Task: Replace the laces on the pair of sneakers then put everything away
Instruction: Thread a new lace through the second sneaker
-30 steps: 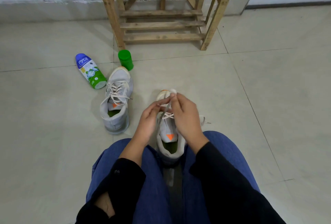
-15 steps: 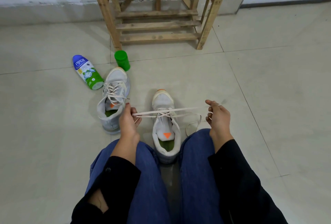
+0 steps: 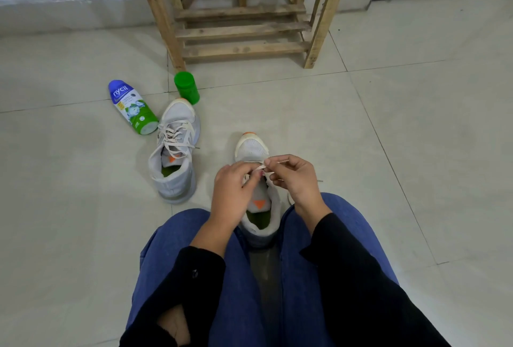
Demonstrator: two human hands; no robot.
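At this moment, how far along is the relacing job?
Looks done: the far sneaker is laced criss-cross, ends loose. In hand: the left hand and right hand pinch the lace over the near sneaker between the knees, its lacing unfinished. Left: finish it, then put away both sneakers, the bottle and green container, likely on the wooden rack.

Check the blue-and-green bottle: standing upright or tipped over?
Tipped over: the bottle lies on its side on the floor, label facing up.
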